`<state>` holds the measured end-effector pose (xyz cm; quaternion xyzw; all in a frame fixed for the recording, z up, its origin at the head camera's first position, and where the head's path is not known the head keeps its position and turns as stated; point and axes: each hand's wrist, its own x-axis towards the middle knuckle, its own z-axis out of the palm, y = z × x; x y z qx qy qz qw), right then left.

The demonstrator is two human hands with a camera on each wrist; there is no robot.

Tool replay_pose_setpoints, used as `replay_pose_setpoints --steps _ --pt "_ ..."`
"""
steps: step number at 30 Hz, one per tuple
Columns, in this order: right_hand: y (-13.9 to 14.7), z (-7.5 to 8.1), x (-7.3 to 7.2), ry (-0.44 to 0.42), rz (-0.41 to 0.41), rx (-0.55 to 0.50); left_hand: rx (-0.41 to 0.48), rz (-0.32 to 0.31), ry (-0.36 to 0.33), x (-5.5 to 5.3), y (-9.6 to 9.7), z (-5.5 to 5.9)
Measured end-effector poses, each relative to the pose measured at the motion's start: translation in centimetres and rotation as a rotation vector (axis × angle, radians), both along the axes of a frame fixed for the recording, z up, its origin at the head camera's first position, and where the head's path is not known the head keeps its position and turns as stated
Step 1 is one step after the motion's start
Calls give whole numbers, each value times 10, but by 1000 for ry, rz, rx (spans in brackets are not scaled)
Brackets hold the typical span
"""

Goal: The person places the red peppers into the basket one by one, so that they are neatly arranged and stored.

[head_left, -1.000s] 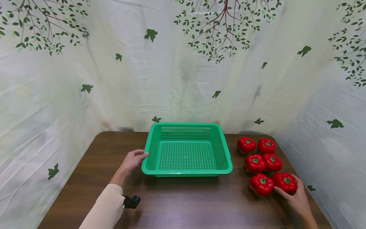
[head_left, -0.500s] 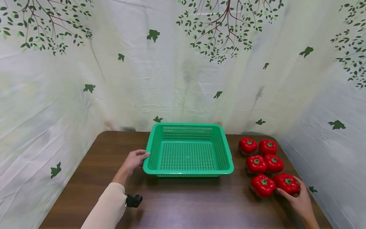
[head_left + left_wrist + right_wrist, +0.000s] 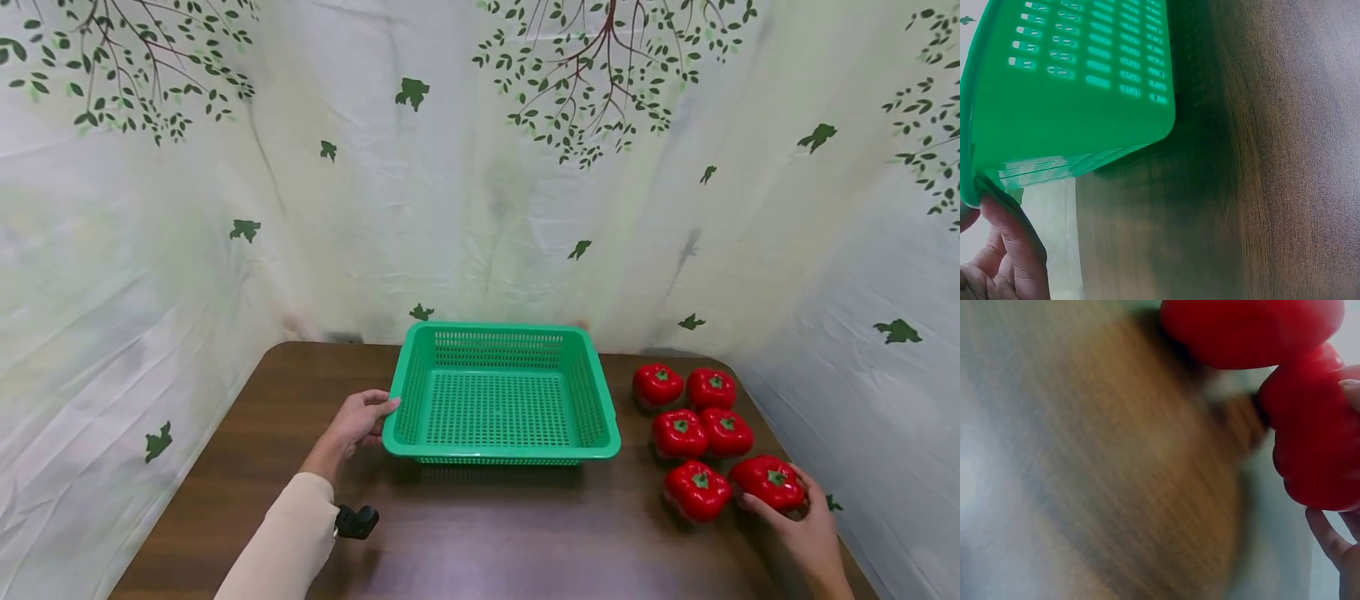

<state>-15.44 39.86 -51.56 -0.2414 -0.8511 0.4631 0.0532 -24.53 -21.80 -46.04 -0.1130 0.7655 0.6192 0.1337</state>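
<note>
My left hand (image 3: 362,425) pinches the left rim of a green plastic basket (image 3: 498,452), thumb on top. The left wrist view shows the fingers (image 3: 1019,250) tucked under the rim of the basket (image 3: 1054,125), whose wall is slotted. At the far right, my right hand (image 3: 806,529) grips a glossy red bell pepper (image 3: 767,483) with a green stem, thumb on the near side and fingers round the far right side. The right wrist view shows this bell pepper (image 3: 1316,437) against another bell pepper (image 3: 1254,331); whether they touch is unclear.
Several other red bell peppers (image 3: 678,433) stand in pairs on the right of the brown wooden table (image 3: 487,533). One bell pepper (image 3: 697,492) lies just left of the held one. A pale leaf-printed curtain (image 3: 480,208) surrounds the table.
The gripped bell pepper has shifted slightly right, widening its gap from the pepper on its left. The left hand keeps its hold on the basket. The head view has swung slightly left.
</note>
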Motion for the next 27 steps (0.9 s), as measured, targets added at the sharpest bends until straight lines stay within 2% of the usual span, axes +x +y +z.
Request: replay_pose_setpoints --steps 7,18,27 --pt "0 15 -1 38 16 -42 -3 -10 -11 -2 0 1" --pt "-6 30 -8 144 -44 -75 -3 -29 -5 -1 1 6" --pt "-14 50 -16 168 1 -17 -1 -22 -18 0 3 6"
